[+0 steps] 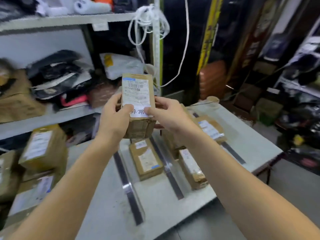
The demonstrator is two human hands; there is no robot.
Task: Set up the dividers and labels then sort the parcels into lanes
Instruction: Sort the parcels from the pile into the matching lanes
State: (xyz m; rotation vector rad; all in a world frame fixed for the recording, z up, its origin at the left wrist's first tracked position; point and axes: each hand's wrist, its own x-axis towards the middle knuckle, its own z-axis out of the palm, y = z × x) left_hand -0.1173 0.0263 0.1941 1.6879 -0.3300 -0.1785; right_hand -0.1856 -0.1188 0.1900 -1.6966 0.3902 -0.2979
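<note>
Both hands, left hand point(115, 116) and right hand point(166, 112), grip the parcel point(136, 104) raised label-up, likely to read which lane point(147, 191) fits.

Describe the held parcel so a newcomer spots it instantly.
Find the grey table striped with dark dividers. Above it, the left hand and right hand hold one brown parcel upright. Unlike the parcels lying flat, it carries a white slip with two large characters.

I see a pale grey table point(242, 135) crossed by three dark divider strips point(134, 207), one brown parcel point(146, 159) lying flat between the left two, and two other parcels point(192, 168) between the middle and right strips.
</note>
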